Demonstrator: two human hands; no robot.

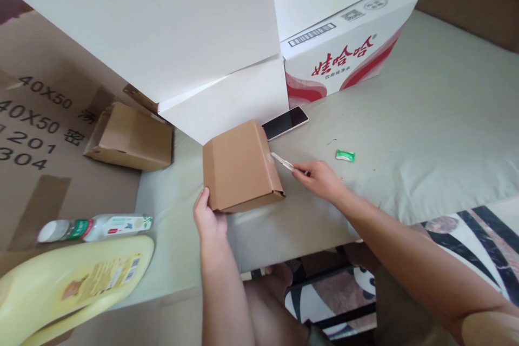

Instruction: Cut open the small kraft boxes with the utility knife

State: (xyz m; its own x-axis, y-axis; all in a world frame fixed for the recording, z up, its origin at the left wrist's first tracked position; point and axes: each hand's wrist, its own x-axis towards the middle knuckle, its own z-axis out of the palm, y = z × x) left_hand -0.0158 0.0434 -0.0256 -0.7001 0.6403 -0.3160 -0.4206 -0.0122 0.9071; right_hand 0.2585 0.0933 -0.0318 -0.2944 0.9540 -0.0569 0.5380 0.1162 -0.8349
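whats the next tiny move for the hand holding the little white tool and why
Probably ease the tip of the thin white tool along the taped right edge of the small brown box. The right hand pinches the tool with its tip at that edge, where tape shows, and the left hand grips the box's near corner, steadying it.

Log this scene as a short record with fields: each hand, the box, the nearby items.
left hand: grips the near-left corner of the brown box
right hand: holds a thin cutter, tip at the box's right edge
box state: closed, flat on the table
phone: dark screen, just behind the box
green packet: on the table, apart from the right hand
left side: second box, clear bottle lying down, yellow bottle
behind: white cartons, red-printed carton
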